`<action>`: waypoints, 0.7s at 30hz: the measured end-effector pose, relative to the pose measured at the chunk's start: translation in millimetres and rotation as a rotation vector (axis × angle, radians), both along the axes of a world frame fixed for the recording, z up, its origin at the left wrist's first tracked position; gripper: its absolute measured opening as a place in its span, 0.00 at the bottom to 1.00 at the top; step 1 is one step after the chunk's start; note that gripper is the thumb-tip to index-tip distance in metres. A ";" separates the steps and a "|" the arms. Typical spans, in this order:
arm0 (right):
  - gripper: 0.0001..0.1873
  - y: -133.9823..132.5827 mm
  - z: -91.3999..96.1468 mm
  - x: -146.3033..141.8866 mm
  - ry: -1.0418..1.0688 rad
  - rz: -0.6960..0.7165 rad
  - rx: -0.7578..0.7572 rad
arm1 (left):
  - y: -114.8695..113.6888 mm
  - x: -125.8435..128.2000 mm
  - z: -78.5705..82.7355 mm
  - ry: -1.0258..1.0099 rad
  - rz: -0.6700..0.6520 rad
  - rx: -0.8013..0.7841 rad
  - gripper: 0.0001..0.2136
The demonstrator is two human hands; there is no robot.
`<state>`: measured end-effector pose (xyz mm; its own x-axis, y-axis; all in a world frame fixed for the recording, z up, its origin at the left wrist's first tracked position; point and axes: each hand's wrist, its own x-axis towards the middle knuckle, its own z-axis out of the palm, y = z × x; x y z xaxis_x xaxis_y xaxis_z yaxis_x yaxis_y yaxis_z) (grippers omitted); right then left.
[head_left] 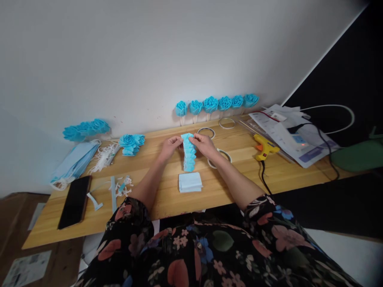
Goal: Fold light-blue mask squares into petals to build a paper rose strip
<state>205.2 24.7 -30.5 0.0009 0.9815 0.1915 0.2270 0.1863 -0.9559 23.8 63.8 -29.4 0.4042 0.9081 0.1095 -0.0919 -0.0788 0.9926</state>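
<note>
Between my two hands hangs a light-blue pleated strip (189, 154) with a zigzag edge. My left hand (172, 146) pinches its upper left corner, and my right hand (203, 144) pinches the upper right. The strip's lower end hangs just above a folded pale-blue piece (190, 182), which lies flat on the wooden table (167, 199). Close to my right forearm is a roll of tape (223, 151), partly covered by the arm. Another tape roll (208, 129) lies behind my right hand.
Blue flowers on sticks (211, 104) lean along the wall. A yellow glue gun (265, 147) and papers (284, 131) lie at right. On the left are more blue flowers (131, 143), stacked face masks (76, 159), a black phone (74, 202) and scraps (124, 185).
</note>
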 end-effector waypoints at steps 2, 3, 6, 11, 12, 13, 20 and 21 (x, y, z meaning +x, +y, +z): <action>0.21 1.6 -1.2 1.8 0.019 0.013 0.000 | 0.2 0.8 -2.3 -0.013 0.003 -0.003 0.21; 0.21 2.1 -1.6 2.8 0.042 0.029 -0.004 | 0.3 0.9 -3.4 -0.018 0.007 -0.004 0.21; 0.22 2.8 -1.3 6.6 0.125 0.085 -0.033 | 0.9 -0.1 -5.3 -0.027 0.019 -0.005 0.21; 0.24 1.5 2.5 9.3 0.196 0.055 -0.035 | 0.3 0.8 -8.0 -0.002 0.001 -0.020 0.19; 0.24 1.3 2.6 9.1 0.181 0.038 -0.032 | -0.3 2.0 -8.7 0.007 -0.012 -0.025 0.19; 0.23 1.4 2.1 8.8 0.160 0.025 -0.029 | -1.1 3.3 -9.3 0.016 -0.028 -0.029 0.19; 0.22 4.7 -4.9 8.0 0.111 -0.024 -0.001 | -3.8 8.7 -10.0 0.046 -0.067 -0.004 0.20; 0.23 4.7 -3.9 7.9 0.133 -0.025 -0.012 | -3.5 8.4 -10.0 0.046 -0.059 0.001 0.20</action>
<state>213.1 29.4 -34.4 0.0503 0.9831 0.1762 0.1031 0.1703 -0.9800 32.3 60.3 -39.4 0.4612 0.8827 0.0901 -0.0508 -0.0752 0.9959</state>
